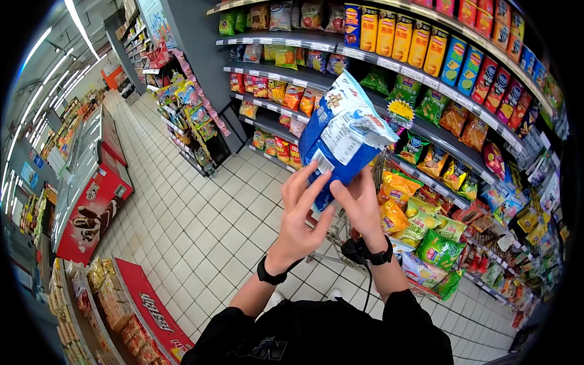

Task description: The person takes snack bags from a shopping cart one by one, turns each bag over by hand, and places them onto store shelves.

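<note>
Right hand [360, 205] grips blue snack bag [340, 128] low, barcode [322, 162] facing camera; left hand [299, 220], fingers spread, touches it. Piled chip bags [440, 250] right, snack shelves [453, 88] ahead, red chest freezer [100, 216] left.

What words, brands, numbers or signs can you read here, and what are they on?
"无限": yellow cans, top shelf.
Too small or blurred to read:
Blue bag: its print and any barcode digits.
Price tags: all.
Red board: large white characters, not clear.
Red freezer: white lettering, not clear.
Shirt: pale mark, unclear.
</note>
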Demonstrator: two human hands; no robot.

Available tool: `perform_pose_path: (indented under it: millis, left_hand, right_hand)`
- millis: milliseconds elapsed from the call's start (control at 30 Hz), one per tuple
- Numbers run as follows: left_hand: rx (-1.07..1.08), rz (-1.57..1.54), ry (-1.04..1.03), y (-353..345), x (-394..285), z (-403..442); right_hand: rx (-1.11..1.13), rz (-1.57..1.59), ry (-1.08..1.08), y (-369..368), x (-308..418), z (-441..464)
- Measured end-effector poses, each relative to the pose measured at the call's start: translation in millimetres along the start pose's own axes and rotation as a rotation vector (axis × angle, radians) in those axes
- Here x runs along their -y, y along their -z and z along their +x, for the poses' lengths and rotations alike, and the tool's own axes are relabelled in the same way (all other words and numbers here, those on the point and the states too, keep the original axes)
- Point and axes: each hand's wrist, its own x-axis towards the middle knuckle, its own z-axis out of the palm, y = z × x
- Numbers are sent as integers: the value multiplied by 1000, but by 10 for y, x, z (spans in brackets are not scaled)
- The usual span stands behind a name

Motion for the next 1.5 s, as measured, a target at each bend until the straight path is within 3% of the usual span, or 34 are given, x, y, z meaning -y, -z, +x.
perform_pose_path:
  millis: [133,333,433,533,633,733,833,1000,1133,1500]
  left_hand:
    - [16,-84,1,597,158,-177]
    - [31,-23,-52,1535,494,-483]
    - [-87,-143,-9,2031,717,-689]
    - [-287,20,102,2585,969,-869]
    - [-410,-32,228,3008,1131,-862]
    - [-403,-411,406,3086,1296,-910]
    - [-374,-552,498,3077,1236,-955]
    - [-376,-593,512,3110,1213,-963]
    - [-400,-626,527,3428,1648,-906]
    - [-287,-585,544,3476,2563,-185]
  right_hand:
    - [-143,-35,-69,-615,-169,59]
    - [-159,-21,-136,-1564,-478,200]
    - [-104,30,-217,-1900,-696,225]
    - [-38,47,-333,-2312,-748,212]
    - [110,31,-423,-2613,-865,259]
    - [192,-20,-492,-2862,-831,237]
    - [238,34,-503,-2877,-859,256]
    - [259,89,-555,-2873,-927,285]
    - [309,122,-551,-3227,-1244,569]
    - [247,112,-453,-3212,-1885,1574]
